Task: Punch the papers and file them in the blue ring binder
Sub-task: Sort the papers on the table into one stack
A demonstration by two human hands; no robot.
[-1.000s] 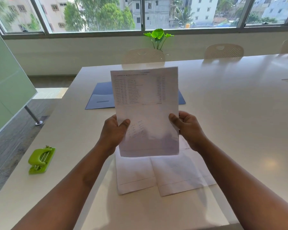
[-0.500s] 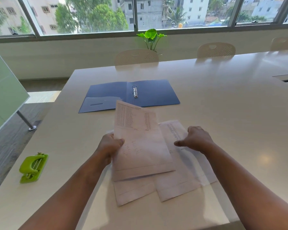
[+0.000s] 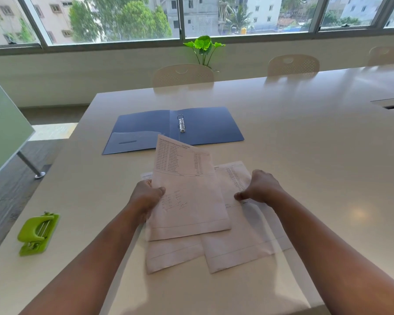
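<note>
Pinched between thumb and fingers of the left hand (image 3: 146,197), one printed sheet (image 3: 187,196) is held tilted above the table (image 3: 305,155), its far corner overlapping the binder's near edge. Right hand (image 3: 261,187) is curled, thumb and fingers pressed together on a second sheet (image 3: 243,235) lying flat near the table's near edge; a third sheet (image 3: 173,253) lies partly under the other two. Toward the far edge, the blue ring binder (image 3: 205,126) lies open, rings up. Green hole punch (image 3: 38,234) sits at the left edge, well apart from the papers.
</note>
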